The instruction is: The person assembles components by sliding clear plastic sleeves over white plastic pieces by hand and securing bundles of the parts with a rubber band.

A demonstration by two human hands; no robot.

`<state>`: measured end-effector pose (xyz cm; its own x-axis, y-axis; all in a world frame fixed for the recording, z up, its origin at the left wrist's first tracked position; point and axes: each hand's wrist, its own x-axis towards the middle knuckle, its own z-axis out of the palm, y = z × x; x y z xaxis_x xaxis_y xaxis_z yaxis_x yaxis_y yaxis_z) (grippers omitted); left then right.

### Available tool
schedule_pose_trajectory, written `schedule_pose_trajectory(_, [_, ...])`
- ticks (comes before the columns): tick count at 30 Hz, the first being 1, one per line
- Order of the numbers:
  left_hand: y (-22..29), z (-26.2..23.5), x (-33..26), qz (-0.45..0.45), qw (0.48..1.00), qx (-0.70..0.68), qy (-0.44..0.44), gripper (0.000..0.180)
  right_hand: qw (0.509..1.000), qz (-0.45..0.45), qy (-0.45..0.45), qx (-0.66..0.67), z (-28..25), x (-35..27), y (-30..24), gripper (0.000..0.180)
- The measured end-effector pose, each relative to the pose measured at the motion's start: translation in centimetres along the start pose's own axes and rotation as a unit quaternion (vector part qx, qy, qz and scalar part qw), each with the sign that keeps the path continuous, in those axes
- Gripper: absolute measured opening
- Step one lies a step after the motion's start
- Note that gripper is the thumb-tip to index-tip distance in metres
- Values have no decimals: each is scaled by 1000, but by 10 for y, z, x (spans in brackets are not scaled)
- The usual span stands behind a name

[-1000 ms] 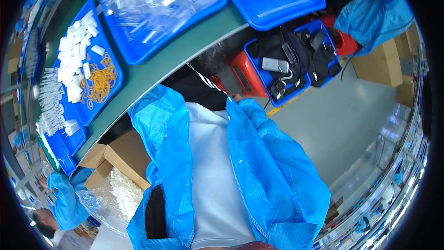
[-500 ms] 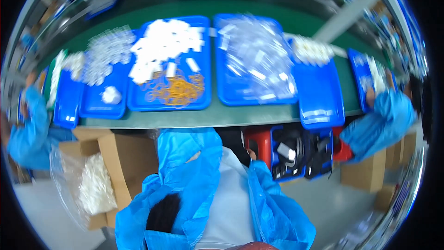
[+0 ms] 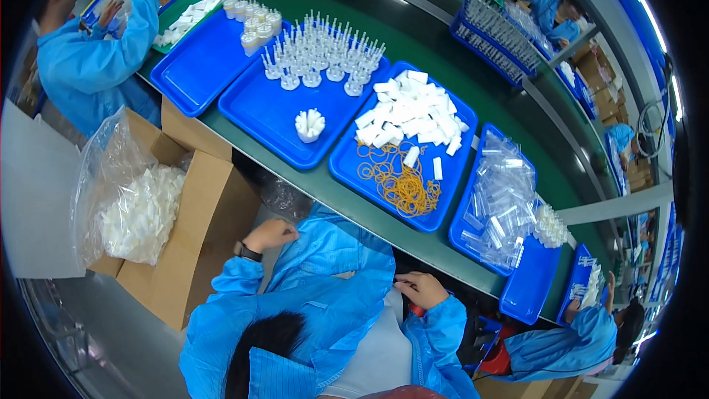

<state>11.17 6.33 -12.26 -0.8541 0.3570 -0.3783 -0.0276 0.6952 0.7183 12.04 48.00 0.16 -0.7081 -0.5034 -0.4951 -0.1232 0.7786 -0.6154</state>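
Blue coat (image 3: 325, 281), blue trays (image 3: 402, 170), green bench (image 3: 473, 81).

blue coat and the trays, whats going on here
A person at a green bench is gripping their own blue coat with both hands: the left hand at the shoulder, the right hand at the front edge. Neither touches the blue trays of white parts and the rubber bands. Co-workers sit at either side.

An open brown cardboard box (image 3: 193, 240) stands on the floor at the left, below the table edge. A clear plastic bag (image 3: 122, 192) filled with small white parts rests in it, projecting above the flaps. Further brown cartons (image 3: 598, 66) are stacked at the upper right, behind the far table. No labels, signs or screens are discernible.
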Motion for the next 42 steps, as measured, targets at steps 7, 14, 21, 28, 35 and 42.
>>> schedule_pose_trajectory(7, [107, -179, -26, 186, 921, -305, 158, 26, 959, -197, 5, 206, -103, 53, -140, 31])
schedule_pose_trajectory(14, [123, -175, 18, 207, 816, -354, 408, 24, 900, -281, 334, -9, -169, 211, -172, 26])
schedule_pose_trajectory(21, [127, -111, -25, 194, 808, -407, 381, 18, 892, -225, 370, -130, -167, 274, -181, 20])
schedule_pose_trajectory(28, [117, -80, -30, 171, 807, -454, 338, 19, 871, -224, 422, -114, -154, 289, -185, 15])
schedule_pose_trajectory(35, [153, -83, -14, 193, 798, -512, 254, 57, 823, -335, 443, 119, -158, 242, -208, 10])
schedule_pose_trajectory(42, [175, -82, 26, 340, 677, -630, 173, 78, 832, -301, 375, 278, -100, 152, -213, 9])
